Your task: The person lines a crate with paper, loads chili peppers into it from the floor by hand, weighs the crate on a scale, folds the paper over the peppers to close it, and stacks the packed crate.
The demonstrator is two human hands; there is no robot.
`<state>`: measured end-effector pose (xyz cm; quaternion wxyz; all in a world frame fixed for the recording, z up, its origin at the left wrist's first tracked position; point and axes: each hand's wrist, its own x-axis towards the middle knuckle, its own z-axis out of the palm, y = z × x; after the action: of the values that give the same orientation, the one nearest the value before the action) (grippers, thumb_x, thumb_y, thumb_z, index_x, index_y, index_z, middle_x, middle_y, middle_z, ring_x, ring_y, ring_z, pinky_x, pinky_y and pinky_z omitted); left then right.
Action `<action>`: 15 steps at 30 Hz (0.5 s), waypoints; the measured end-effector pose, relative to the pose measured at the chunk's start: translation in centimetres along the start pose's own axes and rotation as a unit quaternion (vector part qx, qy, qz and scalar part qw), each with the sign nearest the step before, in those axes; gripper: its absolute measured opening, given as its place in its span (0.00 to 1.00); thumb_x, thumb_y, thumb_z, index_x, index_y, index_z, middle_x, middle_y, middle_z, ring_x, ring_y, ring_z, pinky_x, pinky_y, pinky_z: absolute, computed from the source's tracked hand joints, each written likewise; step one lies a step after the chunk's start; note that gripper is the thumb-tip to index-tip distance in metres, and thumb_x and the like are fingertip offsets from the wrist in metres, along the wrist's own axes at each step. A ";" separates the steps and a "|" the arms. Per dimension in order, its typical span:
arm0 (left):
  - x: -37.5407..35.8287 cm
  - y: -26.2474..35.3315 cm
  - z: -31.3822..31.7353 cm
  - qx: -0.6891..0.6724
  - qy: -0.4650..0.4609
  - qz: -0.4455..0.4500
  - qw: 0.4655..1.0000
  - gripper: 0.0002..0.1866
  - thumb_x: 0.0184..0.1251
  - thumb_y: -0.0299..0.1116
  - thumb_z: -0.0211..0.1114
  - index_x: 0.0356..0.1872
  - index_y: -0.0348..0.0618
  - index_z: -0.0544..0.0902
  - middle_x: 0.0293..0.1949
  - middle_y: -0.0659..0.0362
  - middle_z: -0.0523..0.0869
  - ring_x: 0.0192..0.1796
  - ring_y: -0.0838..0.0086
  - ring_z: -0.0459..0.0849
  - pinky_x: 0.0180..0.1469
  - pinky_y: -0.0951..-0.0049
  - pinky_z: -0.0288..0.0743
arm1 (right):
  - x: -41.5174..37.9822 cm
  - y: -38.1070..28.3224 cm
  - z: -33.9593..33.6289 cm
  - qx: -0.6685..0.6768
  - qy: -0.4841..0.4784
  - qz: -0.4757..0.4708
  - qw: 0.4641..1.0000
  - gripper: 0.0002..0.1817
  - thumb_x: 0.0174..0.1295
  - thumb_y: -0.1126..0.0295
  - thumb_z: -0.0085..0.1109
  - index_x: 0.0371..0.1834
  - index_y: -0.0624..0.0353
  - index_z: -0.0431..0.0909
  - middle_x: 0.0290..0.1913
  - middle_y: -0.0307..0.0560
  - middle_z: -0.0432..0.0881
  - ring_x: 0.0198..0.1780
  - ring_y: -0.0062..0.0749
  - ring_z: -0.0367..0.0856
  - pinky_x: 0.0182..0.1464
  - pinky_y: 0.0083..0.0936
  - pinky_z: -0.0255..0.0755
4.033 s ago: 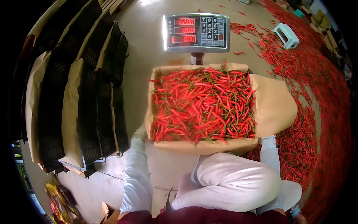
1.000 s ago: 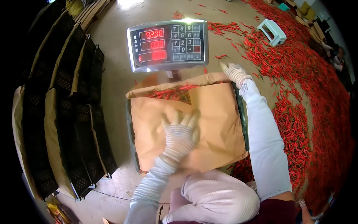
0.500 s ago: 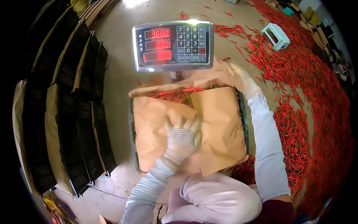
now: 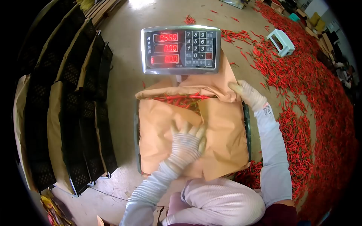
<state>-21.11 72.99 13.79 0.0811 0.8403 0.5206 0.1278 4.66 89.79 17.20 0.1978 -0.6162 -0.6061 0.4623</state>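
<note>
Brown kraft paper (image 4: 226, 128) lines a dark plastic crate (image 4: 137, 141) in front of me, its near flaps folded over the top. Red chili peppers (image 4: 177, 99) show through a gap near the far side. My left hand (image 4: 185, 146), in a striped glove, lies on the near flap with fingers spread. At the crate's far right corner, my gloved right hand (image 4: 249, 95) pinches the edge of the far paper flap, which stands partly raised behind the crate. The scale display (image 4: 181, 49) rises just beyond, with red lit digits.
Stacked black crates (image 4: 68, 132) with paper liners stand at the left. A large spread of loose chili peppers (image 4: 328, 124) covers the floor at the right. A pale plastic stool (image 4: 281, 43) stands among them. A wooden pallet (image 4: 103, 11) lies at the far left.
My right hand has come nearer to me, drawing the far right part of the paper inward over the crate's corner. My left hand stays on the near flap. The view has shifted slightly.
</note>
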 end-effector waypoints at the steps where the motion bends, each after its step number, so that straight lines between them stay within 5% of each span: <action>1: 0.0 0.0 -0.1 0.002 0.000 -0.002 1.000 0.28 0.56 0.42 0.60 0.60 0.47 0.74 0.66 0.55 0.69 0.72 0.50 0.58 0.62 0.22 0.44 | -0.3 -0.6 0.1 0.000 0.001 -0.001 1.000 0.17 0.58 0.57 0.63 0.31 0.63 0.84 0.22 0.39 0.79 0.26 0.21 0.73 0.32 0.24 0.68; 5: 0.0 -0.3 0.1 0.006 0.009 0.001 1.000 0.28 0.57 0.42 0.60 0.61 0.47 0.74 0.66 0.54 0.69 0.71 0.49 0.58 0.62 0.22 0.44 | -4.4 -2.4 0.5 -0.115 -0.060 -0.111 0.985 0.19 0.60 0.57 0.61 0.45 0.62 0.84 0.28 0.42 0.83 0.29 0.28 0.77 0.35 0.27 0.72; 7: -0.1 -0.2 0.1 0.008 0.006 0.005 1.000 0.28 0.57 0.43 0.59 0.61 0.47 0.74 0.66 0.53 0.69 0.70 0.47 0.59 0.62 0.22 0.44 | -7.4 -1.1 1.3 -0.041 -0.013 -0.288 0.957 0.18 0.61 0.60 0.60 0.48 0.61 0.83 0.36 0.40 0.84 0.37 0.23 0.79 0.44 0.25 0.74; 11: -0.4 -0.1 0.3 -0.019 -0.017 0.008 1.000 0.28 0.58 0.43 0.59 0.61 0.47 0.74 0.66 0.52 0.69 0.70 0.45 0.60 0.62 0.22 0.45 | -9.0 1.3 2.0 -0.075 -0.009 -0.232 0.970 0.18 0.61 0.62 0.59 0.50 0.61 0.82 0.42 0.39 0.84 0.45 0.18 0.77 0.51 0.23 0.72; 13: -0.5 0.0 0.2 -0.013 -0.024 0.015 1.000 0.27 0.59 0.43 0.59 0.60 0.47 0.74 0.66 0.52 0.69 0.70 0.46 0.60 0.62 0.21 0.45 | -7.9 1.0 1.0 0.056 -0.072 -0.143 0.985 0.20 0.63 0.61 0.58 0.52 0.63 0.80 0.42 0.40 0.84 0.44 0.17 0.76 0.50 0.22 0.72; 15: -0.6 0.0 0.1 -0.018 -0.007 0.021 1.000 0.27 0.58 0.43 0.58 0.60 0.46 0.74 0.66 0.52 0.69 0.70 0.47 0.60 0.62 0.21 0.45 | -7.0 -3.0 1.0 0.098 -0.021 -0.073 0.992 0.19 0.64 0.59 0.57 0.50 0.64 0.81 0.38 0.40 0.83 0.41 0.17 0.76 0.46 0.23 0.72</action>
<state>-21.33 72.45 13.63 0.0971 0.8502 0.5001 0.1328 3.31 83.54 21.43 0.2775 -0.5384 -0.6050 0.5168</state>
